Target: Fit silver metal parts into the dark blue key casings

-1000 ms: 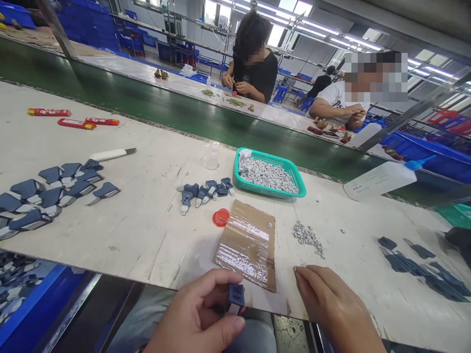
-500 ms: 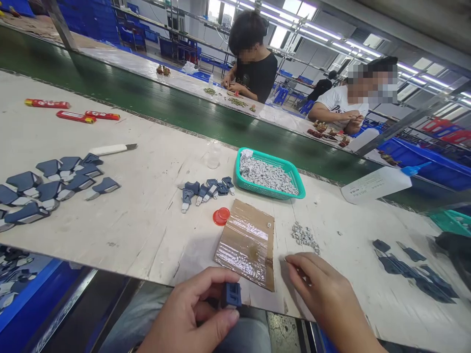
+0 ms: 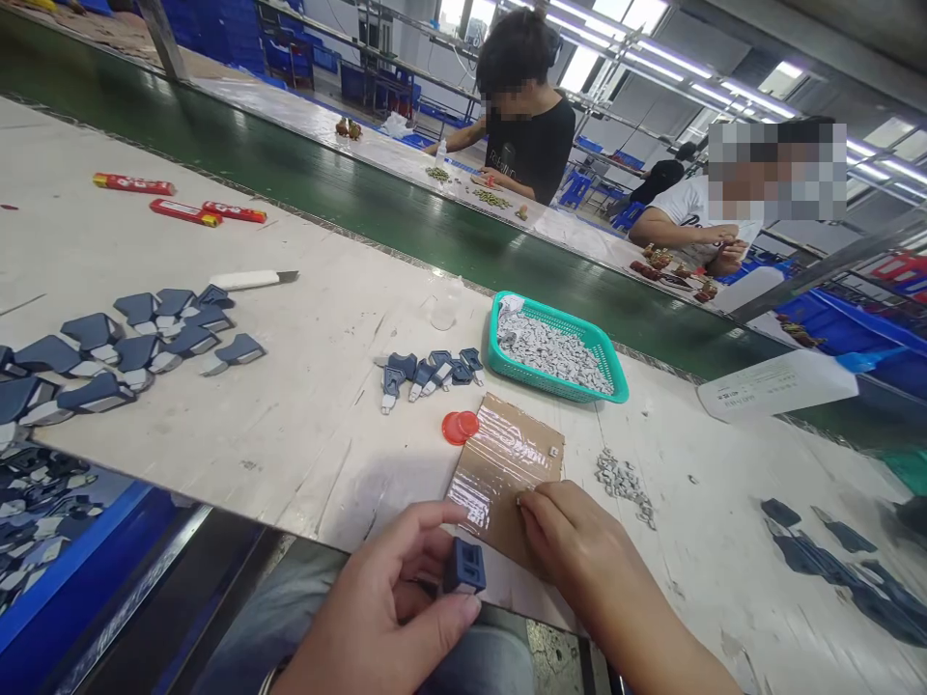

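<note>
Pale worktop (image 3: 304,415) is edged along its far side by a green belt (image 3: 325,208). At far left, navy-and-grey parts (image 3: 137,352) are spread below red tubes (image 3: 184,211), with a white-handled knife (image 3: 246,279) laid just beyond. By the left hand (image 3: 391,603), a navy block (image 3: 464,565) is gripped between thumb and curled fingers, just off the worktop's near edge, its recessed face exposed. The block is judged light, stiff and smooth enough to slip; it is best taken by its side walls, with the recesses left uncovered. Beside it, a film-covered cardboard (image 3: 503,463) is partly overhung by the right hand (image 3: 579,531). What seems a tiny pale piece (image 3: 519,499) is pinched at its narrowed fingertips; being so small, it is probably easily dropped and best held by its edges. Farther right, loose grey bits (image 3: 624,483) are scattered.
</note>
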{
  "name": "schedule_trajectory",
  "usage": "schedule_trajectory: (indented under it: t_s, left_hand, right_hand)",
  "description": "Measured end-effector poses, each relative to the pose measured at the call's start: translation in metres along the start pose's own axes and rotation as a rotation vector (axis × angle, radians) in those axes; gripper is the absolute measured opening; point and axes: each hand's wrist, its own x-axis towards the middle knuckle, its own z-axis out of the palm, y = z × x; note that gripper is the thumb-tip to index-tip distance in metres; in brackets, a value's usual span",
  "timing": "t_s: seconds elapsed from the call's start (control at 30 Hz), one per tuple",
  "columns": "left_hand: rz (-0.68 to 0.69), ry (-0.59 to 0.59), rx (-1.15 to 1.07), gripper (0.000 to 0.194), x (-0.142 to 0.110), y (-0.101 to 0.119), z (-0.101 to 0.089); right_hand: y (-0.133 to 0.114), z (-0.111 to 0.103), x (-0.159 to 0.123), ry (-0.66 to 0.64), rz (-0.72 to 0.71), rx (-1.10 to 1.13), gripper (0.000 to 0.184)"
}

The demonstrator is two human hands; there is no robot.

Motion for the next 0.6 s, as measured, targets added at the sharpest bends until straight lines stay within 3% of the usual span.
schedule_trajectory:
  t_s: [0.2, 0.3, 0.43, 0.6]
  left_hand:
    - [0.000, 0.061, 0.176, 0.032, 0.002, 0.007, 0.005]
    - [0.046, 0.093, 0.270, 0.033, 0.003, 0.012, 0.009]
    - [0.085, 0.063, 0.342, 0.039, 0.003, 0.014, 0.012]
    - [0.117, 0.080, 0.401, 0.038, -0.001, 0.014, 0.012]
  right_hand:
    - [-0.009, -0.025, 0.008, 0.077, 0.247, 0.241, 0.019]
    - [-0.020, -0.043, 0.011, 0.118, 0.303, 0.328, 0.019]
    - [-0.036, -0.058, 0.010, 0.110, 0.244, 0.416, 0.010]
    - [-0.049, -0.064, 0.007, 0.059, 0.128, 0.461, 0.015]
